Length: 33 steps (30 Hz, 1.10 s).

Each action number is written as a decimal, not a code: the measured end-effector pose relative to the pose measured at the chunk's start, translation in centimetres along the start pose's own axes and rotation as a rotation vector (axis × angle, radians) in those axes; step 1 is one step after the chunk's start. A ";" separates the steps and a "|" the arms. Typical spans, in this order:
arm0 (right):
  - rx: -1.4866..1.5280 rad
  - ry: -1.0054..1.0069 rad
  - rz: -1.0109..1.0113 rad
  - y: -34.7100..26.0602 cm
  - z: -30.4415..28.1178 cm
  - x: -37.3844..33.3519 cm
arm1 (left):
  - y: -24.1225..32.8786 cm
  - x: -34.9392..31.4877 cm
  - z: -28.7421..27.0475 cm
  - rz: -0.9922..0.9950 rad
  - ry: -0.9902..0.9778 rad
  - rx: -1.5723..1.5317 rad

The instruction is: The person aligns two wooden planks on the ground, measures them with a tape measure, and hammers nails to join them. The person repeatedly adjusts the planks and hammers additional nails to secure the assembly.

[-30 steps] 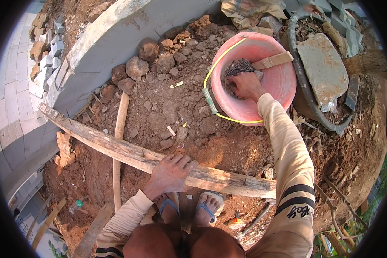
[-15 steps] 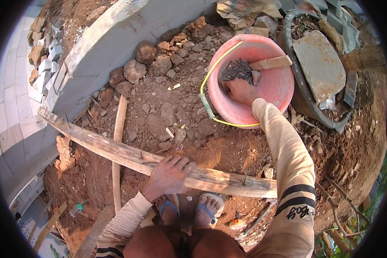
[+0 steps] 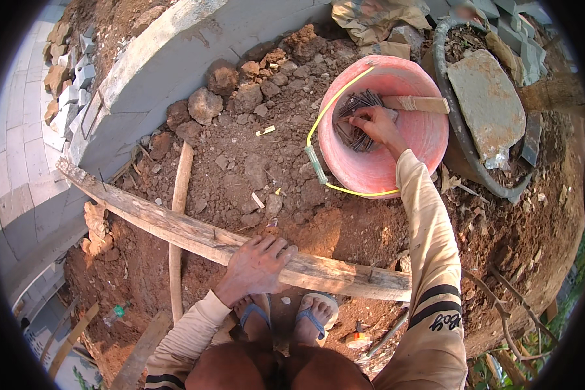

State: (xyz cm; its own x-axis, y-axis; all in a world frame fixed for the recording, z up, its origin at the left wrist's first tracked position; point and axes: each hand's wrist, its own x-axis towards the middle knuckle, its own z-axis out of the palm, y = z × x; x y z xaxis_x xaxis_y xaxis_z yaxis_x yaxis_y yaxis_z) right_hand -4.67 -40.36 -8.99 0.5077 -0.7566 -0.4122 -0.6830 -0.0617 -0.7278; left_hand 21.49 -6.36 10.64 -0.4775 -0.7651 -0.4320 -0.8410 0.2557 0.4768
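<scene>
A long, rough wooden plank [image 3: 156, 216] lies slantwise before my feet, with nails standing up from it. My left hand [image 3: 253, 265] grips it near the middle, fingers laid over its far edge. Inside the pink bucket [image 3: 421, 153] at the upper right is a heap of dark nails [image 3: 364, 101]. My right hand [image 3: 378, 125] reaches into the bucket with thumb and fingers pinched together at a nail; the fingertips partly cover it. A short wooden handle [image 3: 417, 104] leans across the bucket's inside, its lower end among the nails.
A yellow cord handle [image 3: 311, 133] hangs round the bucket's left side. Beneath the plank lies a round stick [image 3: 181, 179]. A black tub [image 3: 443, 84] with a stone slab [image 3: 486, 104] stands at the right. Rocks [image 3: 205, 106] line a grey wall [image 3: 133, 97].
My right hand has lifted and turned slightly within the bucket, baring more nails, its fingers now pinched. The bucket appears slightly farther right. My left hand stays on the plank.
</scene>
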 end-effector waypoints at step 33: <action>-0.277 0.468 0.113 1.1 1.2 -2.5 | 0.1 0.1 -0.1 -0.023 -0.040 -0.030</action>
State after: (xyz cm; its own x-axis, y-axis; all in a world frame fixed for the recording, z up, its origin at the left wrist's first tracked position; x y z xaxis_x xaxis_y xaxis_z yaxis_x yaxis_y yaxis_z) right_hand -6.08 -37.73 -9.44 0.1787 -0.9731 -0.1455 -0.8641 -0.0845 -0.4962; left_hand 21.35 -6.44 10.69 -0.4686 -0.7463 -0.4726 -0.8439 0.2201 0.4892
